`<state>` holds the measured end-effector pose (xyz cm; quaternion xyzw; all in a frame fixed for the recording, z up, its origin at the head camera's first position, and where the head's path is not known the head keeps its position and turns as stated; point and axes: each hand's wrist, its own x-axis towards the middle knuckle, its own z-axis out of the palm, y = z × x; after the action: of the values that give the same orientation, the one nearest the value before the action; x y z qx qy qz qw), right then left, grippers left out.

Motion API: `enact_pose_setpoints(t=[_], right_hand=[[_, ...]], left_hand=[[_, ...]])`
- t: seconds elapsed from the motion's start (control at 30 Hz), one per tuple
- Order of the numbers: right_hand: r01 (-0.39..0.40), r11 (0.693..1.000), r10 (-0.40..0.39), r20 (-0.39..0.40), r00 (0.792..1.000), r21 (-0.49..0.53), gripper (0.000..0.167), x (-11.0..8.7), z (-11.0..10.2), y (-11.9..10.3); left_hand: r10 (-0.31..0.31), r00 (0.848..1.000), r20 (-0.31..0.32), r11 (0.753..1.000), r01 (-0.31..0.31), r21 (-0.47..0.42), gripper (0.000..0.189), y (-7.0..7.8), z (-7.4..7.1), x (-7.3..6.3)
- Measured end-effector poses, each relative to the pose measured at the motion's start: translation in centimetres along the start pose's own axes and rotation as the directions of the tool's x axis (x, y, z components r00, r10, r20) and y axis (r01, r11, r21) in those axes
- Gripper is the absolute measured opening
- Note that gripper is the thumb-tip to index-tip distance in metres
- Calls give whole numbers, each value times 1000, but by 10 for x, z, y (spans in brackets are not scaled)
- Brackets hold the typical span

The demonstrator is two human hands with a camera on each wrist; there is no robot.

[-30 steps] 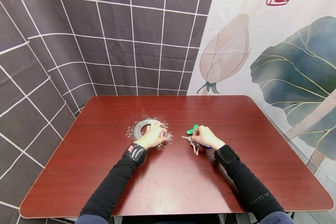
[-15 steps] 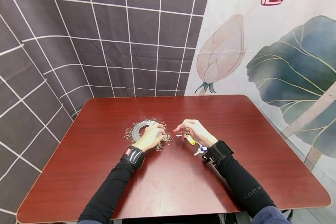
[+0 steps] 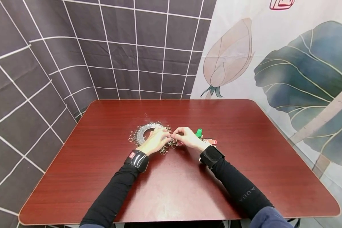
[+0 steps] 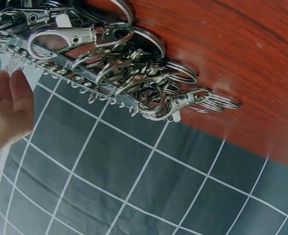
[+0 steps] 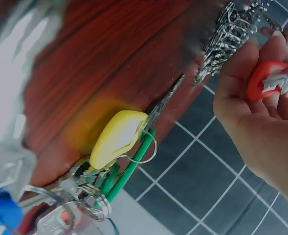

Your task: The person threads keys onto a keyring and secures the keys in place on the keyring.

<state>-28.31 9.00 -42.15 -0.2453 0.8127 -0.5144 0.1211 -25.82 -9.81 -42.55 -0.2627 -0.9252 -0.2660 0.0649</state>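
Note:
A clear ring-shaped disc (image 3: 140, 134) hung with metal clasps and split rings lies on the table left of centre. My left hand (image 3: 155, 141) rests at its right side and pinches a split ring at the rim; the fingertips are partly hidden. My right hand (image 3: 188, 137) meets the left fingertips there. In the right wrist view it pinches a key with a red tag (image 5: 258, 83), its ring close to the other hand's fingers. The left wrist view shows the metal clasps (image 4: 129, 73) close up, with fingers (image 4: 21, 95) at its left edge.
Beside the right wrist lie more tagged keys: a green tag (image 3: 199, 132) and a red tag (image 3: 211, 141) show. A yellow tag (image 5: 117, 139) and a blue tag (image 5: 2, 210) appear in the right wrist view. All rests on a reddish wooden table (image 3: 171, 190).
My right hand has lifted the red-tagged key from the keys on the right and moved left to the left hand. The left hand stays at the disc.

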Motion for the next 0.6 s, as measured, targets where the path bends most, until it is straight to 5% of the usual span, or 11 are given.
enact_pose_setpoints(t=[0.17, 0.37, 0.6], right_hand=[[61, 984, -57, 31, 998, -167, 11, 1, 4, -4], [177, 901, -183, 23, 983, -396, 7, 3, 7, -6], [258, 835, -277, 34, 960, -486, 5, 7, 9, -7]], left_hand=[[16, 1000, -15, 999, -16, 29, 15, -2, 1, -1], [4, 1000, -7, 999, -4, 32, 13, -3, 1, -3], [-18, 1000, -20, 1000, 18, 18, 10, -1, 1, -4]])
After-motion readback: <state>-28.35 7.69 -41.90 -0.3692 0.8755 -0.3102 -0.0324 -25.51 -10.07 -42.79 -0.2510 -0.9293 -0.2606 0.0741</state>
